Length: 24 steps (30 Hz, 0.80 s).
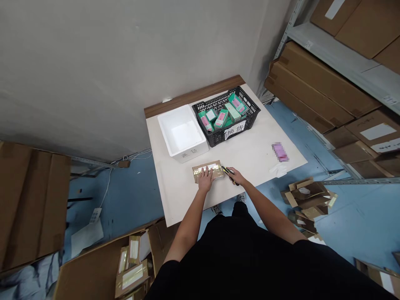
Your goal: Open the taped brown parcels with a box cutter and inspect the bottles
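Observation:
A small brown cardboard parcel (210, 168) with a white label and shiny tape lies on the white table (250, 156) near its front edge. My left hand (205, 180) presses flat on the parcel's near side, fingers spread. My right hand (233, 174) is closed around a yellow-and-black utility knife (227, 171), whose tip sits at the parcel's right end.
Behind the parcel stand a white foam box (183, 133) and a black plastic basket (226, 114) holding several green-and-pink boxes. A pink item (280, 151) lies at the table's right. Torn cardboard (308, 200) litters the floor to the right, parcels in a carton (133, 266) to the left, shelves of cartons (328, 87) stand at right.

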Each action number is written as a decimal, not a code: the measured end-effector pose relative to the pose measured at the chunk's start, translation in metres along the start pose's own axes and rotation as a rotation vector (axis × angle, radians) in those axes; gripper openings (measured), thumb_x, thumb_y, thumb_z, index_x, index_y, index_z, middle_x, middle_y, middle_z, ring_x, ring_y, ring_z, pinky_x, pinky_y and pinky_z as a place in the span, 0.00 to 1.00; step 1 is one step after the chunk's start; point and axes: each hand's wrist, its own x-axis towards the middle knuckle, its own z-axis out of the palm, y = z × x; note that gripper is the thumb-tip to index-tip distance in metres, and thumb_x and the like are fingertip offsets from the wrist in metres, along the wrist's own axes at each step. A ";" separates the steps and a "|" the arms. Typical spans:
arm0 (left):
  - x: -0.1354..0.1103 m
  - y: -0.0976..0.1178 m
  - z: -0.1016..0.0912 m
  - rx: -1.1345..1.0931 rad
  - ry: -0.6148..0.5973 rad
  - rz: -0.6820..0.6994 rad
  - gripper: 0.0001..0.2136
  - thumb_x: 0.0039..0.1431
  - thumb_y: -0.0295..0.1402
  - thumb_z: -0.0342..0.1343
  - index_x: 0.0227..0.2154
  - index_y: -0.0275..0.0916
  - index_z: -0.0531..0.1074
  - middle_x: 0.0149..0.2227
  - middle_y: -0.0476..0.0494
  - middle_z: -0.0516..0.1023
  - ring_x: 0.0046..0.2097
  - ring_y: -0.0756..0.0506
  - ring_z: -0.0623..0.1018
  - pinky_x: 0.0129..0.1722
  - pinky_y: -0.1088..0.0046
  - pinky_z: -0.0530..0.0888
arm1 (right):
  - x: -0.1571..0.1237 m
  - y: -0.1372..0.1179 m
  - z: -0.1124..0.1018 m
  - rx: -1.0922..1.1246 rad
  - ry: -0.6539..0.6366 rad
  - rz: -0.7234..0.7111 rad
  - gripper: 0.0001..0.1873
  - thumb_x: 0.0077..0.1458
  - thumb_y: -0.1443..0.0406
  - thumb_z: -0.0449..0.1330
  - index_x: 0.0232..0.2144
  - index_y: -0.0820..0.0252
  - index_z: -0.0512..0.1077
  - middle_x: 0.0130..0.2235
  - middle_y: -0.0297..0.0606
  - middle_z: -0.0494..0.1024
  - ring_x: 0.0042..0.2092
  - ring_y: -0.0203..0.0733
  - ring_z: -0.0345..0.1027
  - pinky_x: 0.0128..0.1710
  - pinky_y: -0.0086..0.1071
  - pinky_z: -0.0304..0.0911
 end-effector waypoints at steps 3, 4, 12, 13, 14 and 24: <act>0.000 0.000 -0.001 0.003 0.005 -0.008 0.32 0.76 0.47 0.45 0.78 0.46 0.52 0.80 0.40 0.45 0.80 0.31 0.45 0.74 0.44 0.57 | -0.014 0.004 -0.016 -0.055 -0.092 0.029 0.30 0.64 0.55 0.64 0.65 0.53 0.68 0.22 0.21 0.70 0.17 0.32 0.59 0.18 0.25 0.63; 0.000 0.000 -0.002 0.003 0.009 -0.007 0.32 0.76 0.47 0.45 0.78 0.46 0.52 0.81 0.40 0.45 0.80 0.31 0.45 0.74 0.45 0.57 | -0.018 0.007 -0.021 -0.072 -0.112 0.031 0.29 0.63 0.54 0.65 0.63 0.53 0.69 0.22 0.21 0.71 0.17 0.32 0.59 0.18 0.26 0.63; -0.004 0.004 -0.003 -0.008 0.045 -0.023 0.31 0.76 0.47 0.45 0.78 0.49 0.53 0.80 0.41 0.48 0.80 0.30 0.47 0.74 0.44 0.58 | 0.002 0.038 -0.064 -0.161 0.572 0.108 0.17 0.62 0.48 0.61 0.40 0.54 0.68 0.30 0.31 0.78 0.28 0.40 0.76 0.26 0.27 0.66; -0.006 0.007 -0.001 -0.008 0.052 -0.039 0.31 0.76 0.47 0.45 0.78 0.48 0.54 0.80 0.42 0.48 0.80 0.30 0.47 0.74 0.44 0.58 | 0.010 0.039 -0.072 -0.209 0.618 0.132 0.16 0.62 0.50 0.61 0.38 0.54 0.69 0.31 0.33 0.79 0.31 0.41 0.77 0.28 0.28 0.67; -0.008 0.010 0.001 -0.010 0.059 -0.056 0.31 0.76 0.47 0.45 0.78 0.48 0.54 0.80 0.42 0.48 0.79 0.30 0.47 0.74 0.44 0.58 | 0.017 0.039 -0.082 -0.263 0.633 0.144 0.14 0.63 0.51 0.60 0.37 0.55 0.70 0.33 0.35 0.80 0.34 0.43 0.78 0.31 0.28 0.68; -0.021 0.038 -0.002 -0.056 0.096 -0.213 0.31 0.74 0.50 0.48 0.76 0.48 0.59 0.78 0.41 0.55 0.77 0.29 0.54 0.72 0.46 0.63 | 0.056 0.030 -0.135 -0.638 0.555 -0.020 0.24 0.64 0.60 0.58 0.59 0.65 0.75 0.59 0.56 0.78 0.68 0.57 0.65 0.63 0.45 0.65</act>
